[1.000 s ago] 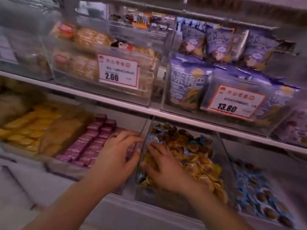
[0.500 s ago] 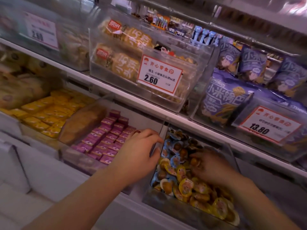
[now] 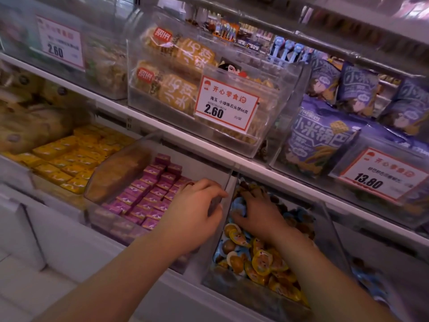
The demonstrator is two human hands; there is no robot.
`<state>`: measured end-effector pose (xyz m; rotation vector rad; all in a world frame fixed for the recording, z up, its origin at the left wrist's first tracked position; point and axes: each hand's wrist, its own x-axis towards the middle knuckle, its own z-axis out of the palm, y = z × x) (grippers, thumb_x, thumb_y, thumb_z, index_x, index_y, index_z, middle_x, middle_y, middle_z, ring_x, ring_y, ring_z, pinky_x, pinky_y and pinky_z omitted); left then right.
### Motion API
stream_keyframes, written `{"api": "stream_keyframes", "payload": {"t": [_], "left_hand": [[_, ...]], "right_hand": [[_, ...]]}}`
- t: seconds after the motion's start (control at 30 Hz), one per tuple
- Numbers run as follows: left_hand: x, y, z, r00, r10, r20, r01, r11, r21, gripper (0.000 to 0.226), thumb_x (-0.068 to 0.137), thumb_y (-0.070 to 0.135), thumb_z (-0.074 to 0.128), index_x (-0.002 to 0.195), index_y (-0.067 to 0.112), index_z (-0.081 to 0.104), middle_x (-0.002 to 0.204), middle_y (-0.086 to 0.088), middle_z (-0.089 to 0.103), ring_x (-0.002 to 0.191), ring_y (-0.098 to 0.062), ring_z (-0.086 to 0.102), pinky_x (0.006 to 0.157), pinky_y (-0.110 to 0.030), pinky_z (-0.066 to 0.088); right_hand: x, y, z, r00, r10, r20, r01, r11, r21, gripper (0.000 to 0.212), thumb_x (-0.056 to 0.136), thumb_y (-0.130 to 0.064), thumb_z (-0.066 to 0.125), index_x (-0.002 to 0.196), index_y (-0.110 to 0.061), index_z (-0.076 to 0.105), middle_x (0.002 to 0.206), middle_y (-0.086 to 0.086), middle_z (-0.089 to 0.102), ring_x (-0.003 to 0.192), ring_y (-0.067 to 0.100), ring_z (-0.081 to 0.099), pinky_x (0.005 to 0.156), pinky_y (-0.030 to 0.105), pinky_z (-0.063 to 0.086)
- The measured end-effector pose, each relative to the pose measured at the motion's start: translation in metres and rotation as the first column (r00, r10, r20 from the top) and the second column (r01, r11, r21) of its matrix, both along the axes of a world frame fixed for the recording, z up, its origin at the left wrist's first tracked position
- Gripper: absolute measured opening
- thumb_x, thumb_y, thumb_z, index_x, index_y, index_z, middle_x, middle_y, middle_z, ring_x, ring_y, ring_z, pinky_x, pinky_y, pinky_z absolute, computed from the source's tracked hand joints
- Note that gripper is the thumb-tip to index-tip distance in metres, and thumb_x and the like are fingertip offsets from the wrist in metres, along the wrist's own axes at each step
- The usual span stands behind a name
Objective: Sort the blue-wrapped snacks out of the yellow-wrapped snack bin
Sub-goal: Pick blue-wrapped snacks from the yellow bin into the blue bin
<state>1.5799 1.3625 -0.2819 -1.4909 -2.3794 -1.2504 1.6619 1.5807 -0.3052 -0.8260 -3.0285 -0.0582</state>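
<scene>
Both hands (image 3: 195, 205) (image 3: 257, 212) forward, fingers curled

White shelf (image 3: 185, 145) carries clear snack bins (image 3: 274, 126).
</scene>
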Motion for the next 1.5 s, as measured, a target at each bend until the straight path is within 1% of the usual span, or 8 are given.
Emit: {"api": "stream_keyframes", "payload": {"t": [0.17,0.3,0.5,0.67,0.8,1.03,1.37,1.5], "left_hand": [[0.008,-0.001,0.004,1.0,-0.019,0.019,0.017,0.997,0.081,0.029,0.09,0.025,0.054,0.115,0.027,0.067,0.118,0.009,0.058,0.107,-0.018,0.058,0.095,-0.041,0.046],[0.021,0.002,0.011,0.999,-0.036,0.005,0.034,0.984,0.174,0.028,0.09,0.028,0.05,0.111,0.027,0.068,0.118,0.012,0.058,0.108,-0.014,0.057,0.094,-0.042,0.046],[0.051,0.027,0.017,0.993,-0.103,0.056,0.081,0.95,0.301,0.024,0.094,0.026,0.052,0.116,0.027,0.063,0.119,0.014,0.054,0.108,-0.008,0.055,0.091,-0.033,0.048],[0.087,0.068,-0.002,0.977,-0.203,0.065,0.193,0.971,0.138,0.046,0.091,0.048,0.052,0.135,0.036,0.043,0.132,0.016,0.044,0.118,-0.008,0.05,0.097,-0.031,0.046],[0.094,0.095,-0.026,0.978,-0.201,0.064,0.201,0.98,-0.003,0.064,0.084,0.046,0.067,0.14,0.035,0.038,0.131,0.009,0.046,0.116,-0.013,0.052,0.091,-0.026,0.044],[0.078,0.108,-0.025,0.965,-0.235,0.113,0.215,0.963,0.162,0.025,0.082,0.022,0.07,0.105,0.031,0.071,0.103,0.015,0.067,0.098,0.003,0.06,0.087,-0.013,0.043],[0.101,0.122,-0.016,0.809,-0.169,0.563,-0.08,0.917,0.391,0.019,0.082,0.013,0.078,0.092,0.028,0.072,0.086,0.013,0.075,0.082,-0.005,0.071,0.069,-0.016,0.053],[0.102,0.122,-0.015,0.845,-0.152,0.513,-0.041,0.938,0.345,0.022,0.085,0.008,0.073,0.095,0.027,0.071,0.087,0.015,0.075,0.086,-0.001,0.07,0.073,-0.015,0.051]], "right_hand": [[0.009,0.001,0.007,0.979,0.059,-0.194,-0.076,0.994,-0.082,0.047,0.087,-0.046,0.06,0.129,-0.027,0.055,0.126,0.003,0.056,0.114,0.024,0.055,0.091,0.033,0.047],[0.025,0.015,0.029,0.867,-0.216,-0.449,-0.013,0.891,-0.454,0.025,0.085,-0.032,0.072,0.108,-0.025,0.066,0.11,0.005,0.07,0.093,0.009,0.067,0.079,0.024,0.052],[0.074,0.001,0.053,0.54,-0.788,-0.295,-0.276,0.166,-0.947,0.018,0.087,-0.016,0.066,0.092,0.0,0.073,0.074,0.018,0.063,0.05,0.019,0.059,0.044,0.026,0.049],[0.101,-0.02,0.053,0.532,-0.841,-0.097,-0.473,-0.2,-0.858,0.034,0.086,-0.013,0.052,0.11,0.007,0.064,0.111,0.025,0.068,0.099,0.033,0.066,0.094,0.044,0.053],[0.109,-0.022,0.04,0.486,-0.87,-0.088,-0.532,-0.215,-0.819,0.042,0.081,-0.013,0.054,0.117,0.007,0.059,0.112,0.028,0.065,0.096,0.034,0.065,0.09,0.043,0.052],[0.125,-0.01,0.038,0.398,-0.904,-0.154,-0.568,-0.111,-0.815,0.02,0.085,0.006,0.05,0.101,0.006,0.063,0.101,0.03,0.062,0.084,0.034,0.065,0.071,0.042,0.056],[0.142,-0.011,0.036,0.422,-0.902,-0.098,-0.54,-0.163,-0.826,0.016,0.092,-0.007,0.06,0.106,-0.001,0.065,0.096,0.02,0.063,0.079,0.025,0.063,0.066,0.039,0.057],[0.153,-0.018,0.039,0.471,-0.8,-0.372,-0.368,0.205,-0.907,0.014,0.09,-0.009,0.064,0.102,-0.015,0.07,0.078,0.005,0.067,0.071,0.014,0.064,0.066,0.03,0.054]]}}
